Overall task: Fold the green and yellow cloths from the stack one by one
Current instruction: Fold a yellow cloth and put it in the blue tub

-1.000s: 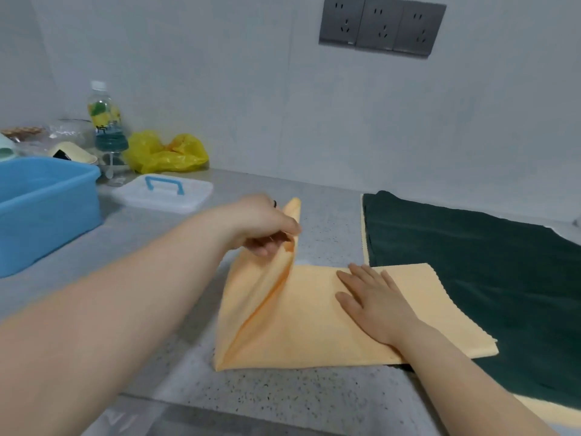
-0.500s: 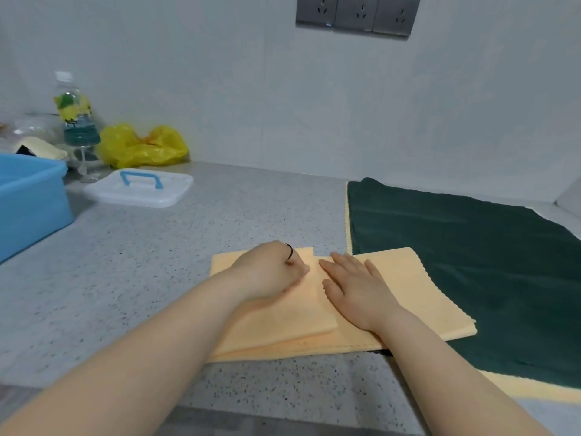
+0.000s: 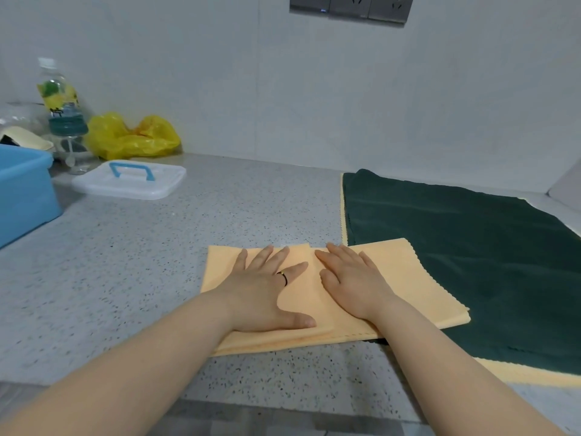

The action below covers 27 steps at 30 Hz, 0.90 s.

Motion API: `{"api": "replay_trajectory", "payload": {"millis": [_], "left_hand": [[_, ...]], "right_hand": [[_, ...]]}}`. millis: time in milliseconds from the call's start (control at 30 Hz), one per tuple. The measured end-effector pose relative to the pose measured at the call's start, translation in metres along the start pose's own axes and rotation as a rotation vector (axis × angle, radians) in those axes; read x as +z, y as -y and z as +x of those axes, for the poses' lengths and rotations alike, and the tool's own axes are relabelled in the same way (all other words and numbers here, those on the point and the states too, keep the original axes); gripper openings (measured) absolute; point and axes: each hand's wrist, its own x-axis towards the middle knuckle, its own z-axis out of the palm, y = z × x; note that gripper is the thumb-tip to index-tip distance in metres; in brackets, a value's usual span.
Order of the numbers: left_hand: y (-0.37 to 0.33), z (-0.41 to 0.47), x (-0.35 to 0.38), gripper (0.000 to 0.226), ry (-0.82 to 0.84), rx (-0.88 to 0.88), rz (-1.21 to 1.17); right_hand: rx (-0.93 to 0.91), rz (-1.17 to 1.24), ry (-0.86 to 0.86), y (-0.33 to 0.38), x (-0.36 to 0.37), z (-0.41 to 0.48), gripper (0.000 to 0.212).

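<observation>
Both my hands lie flat on the folded yellow cloth (image 3: pixel 418 278) in the lower middle of the frame. My left hand (image 3: pixel 267 287) is spread wide, palm down, fingers fanned apart and thumb stretched out to the right, pressing the upper folded layer on the cloth's left part. A dark ring (image 3: pixel 284 276) sits on one of its fingers. My right hand (image 3: pixel 352 284) is just beside it, also flat with straight fingers close together, pressing the cloth at the edge of that upper layer. Neither hand pinches anything.

The cloth rests on the speckled grey countertop (image 3: pixel 157 262), and its right end overlaps the near left corner of the dark green cloth (image 3: pixel 456 262), which lies spread out at the right of the frame. Under the green one, a second yellow cloth (image 3: pixel 528 377) shows as a thin strip along the left and near edges.

At the left edge stands a blue plastic tub (image 3: pixel 22 190). Beside it lies a white lid with a blue handle (image 3: pixel 129 180). Behind that, against the wall, are a crumpled yellow plastic bag (image 3: pixel 132 136) and a clear bottle (image 3: pixel 61 99). Grey wall sockets (image 3: pixel 350 6) are at the top of the frame.
</observation>
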Motion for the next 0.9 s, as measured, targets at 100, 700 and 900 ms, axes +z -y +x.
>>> {"api": "replay_trajectory", "payload": {"millis": [100, 700, 900], "left_hand": [[-0.001, 0.0, 0.0, 0.096, -0.008, 0.015, 0.006], [-0.001, 0.004, -0.011, 0.107, -0.004, 0.136, -0.076], [-0.007, 0.006, -0.002, 0.106, -0.051, 0.169, -0.088]], "right_hand": [[-0.001, 0.065, -0.015, -0.001, -0.002, 0.002, 0.048], [0.292, 0.261, 0.045, -0.088, -0.07, 0.001, 0.013], [0.367, 0.502, 0.132, -0.1, -0.079, -0.008, 0.034]]}}
